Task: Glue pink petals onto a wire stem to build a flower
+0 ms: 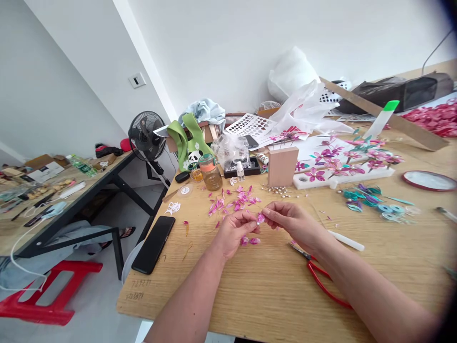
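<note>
A small pink flower (261,218) with a pale bead at its centre is held between both hands above the table. The fingertips of my left hand (237,232) pinch it from the left. From the right, the thumb and forefinger of my right hand (285,219) close on its edge. Under my left fingers lie loose pink petals (254,241). Beyond the hands spreads a pile of pink petals (239,200). Red-handled scissors (317,274) rest partly beneath my right forearm, and a white stick (346,240) lies beside it.
A wooden block (283,166) and white foam strip (342,178) holding finished flowers stand behind the hands. Beads (280,190) lie before the block. At left are a black phone (153,245) and a glass jar (210,176). Teal ribbon pieces (364,195) lie at right.
</note>
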`<state>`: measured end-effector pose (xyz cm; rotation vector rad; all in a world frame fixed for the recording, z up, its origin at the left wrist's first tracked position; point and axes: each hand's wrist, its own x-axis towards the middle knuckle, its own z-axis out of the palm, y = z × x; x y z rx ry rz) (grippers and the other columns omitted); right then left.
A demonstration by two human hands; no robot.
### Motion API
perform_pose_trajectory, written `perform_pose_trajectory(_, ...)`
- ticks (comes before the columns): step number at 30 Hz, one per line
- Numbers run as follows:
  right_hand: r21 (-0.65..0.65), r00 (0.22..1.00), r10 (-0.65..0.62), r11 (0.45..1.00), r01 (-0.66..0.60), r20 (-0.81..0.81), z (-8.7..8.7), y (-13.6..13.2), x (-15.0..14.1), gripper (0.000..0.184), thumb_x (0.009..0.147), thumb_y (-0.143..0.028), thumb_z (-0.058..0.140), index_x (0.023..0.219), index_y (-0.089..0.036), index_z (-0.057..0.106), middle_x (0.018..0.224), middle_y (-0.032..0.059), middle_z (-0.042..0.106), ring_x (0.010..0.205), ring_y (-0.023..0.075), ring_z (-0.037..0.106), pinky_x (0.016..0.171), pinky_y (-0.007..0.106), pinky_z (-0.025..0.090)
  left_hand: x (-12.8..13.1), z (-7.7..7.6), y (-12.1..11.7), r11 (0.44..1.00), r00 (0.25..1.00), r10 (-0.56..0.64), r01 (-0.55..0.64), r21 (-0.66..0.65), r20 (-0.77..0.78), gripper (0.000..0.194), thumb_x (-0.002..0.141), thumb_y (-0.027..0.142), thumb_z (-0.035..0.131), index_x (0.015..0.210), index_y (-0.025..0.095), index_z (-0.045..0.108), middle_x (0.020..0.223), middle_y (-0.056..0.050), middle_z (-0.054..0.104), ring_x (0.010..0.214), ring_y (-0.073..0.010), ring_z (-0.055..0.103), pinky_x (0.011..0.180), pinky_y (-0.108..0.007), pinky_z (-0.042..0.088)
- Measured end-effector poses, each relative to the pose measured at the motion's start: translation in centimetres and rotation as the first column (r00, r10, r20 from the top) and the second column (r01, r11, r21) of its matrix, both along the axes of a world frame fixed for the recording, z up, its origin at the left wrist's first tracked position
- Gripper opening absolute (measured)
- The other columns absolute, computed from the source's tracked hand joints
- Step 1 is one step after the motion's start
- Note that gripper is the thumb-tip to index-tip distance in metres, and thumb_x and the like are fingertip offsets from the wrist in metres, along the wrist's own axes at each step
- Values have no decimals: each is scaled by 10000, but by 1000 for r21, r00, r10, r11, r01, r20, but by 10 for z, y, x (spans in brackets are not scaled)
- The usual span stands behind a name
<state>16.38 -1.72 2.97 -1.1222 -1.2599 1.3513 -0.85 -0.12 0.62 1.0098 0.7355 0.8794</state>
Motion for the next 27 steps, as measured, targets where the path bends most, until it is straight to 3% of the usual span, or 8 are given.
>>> perform_pose_trajectory(15,28,980,54,998,-61,194,0,-1,5,451,736,-618,573,642,-177,550,601,2,525,577,137,441,577,277,348,-1,6,-3,995,997,-75,73,-67,-29,267,711,350,725,841,134,639,795,-54,622,765,-156,609,597,-265,532)
perform_pose_trajectory(19,34,966,42,998,-52,254,-3,-2,4,397,772,-557,553,656,-177,550,601,-4,511,574,136,436,559,277,326,-1,8,-3,998,996,-59,58,-12,-70,266,720,366,709,798,124,633,854,-63,597,811,-159,574,577,-258,539)
perform_pose_trajectory(27,91,900,6,995,-50,435,-2,-1,-1,401,773,-544,494,630,-175,561,535,-18,461,511,123,383,492,264,282,2,8,-5,997,987,-13,25,67,-161,299,634,375,760,736,118,647,767,-37,570,748,-137,531,602,-290,557)
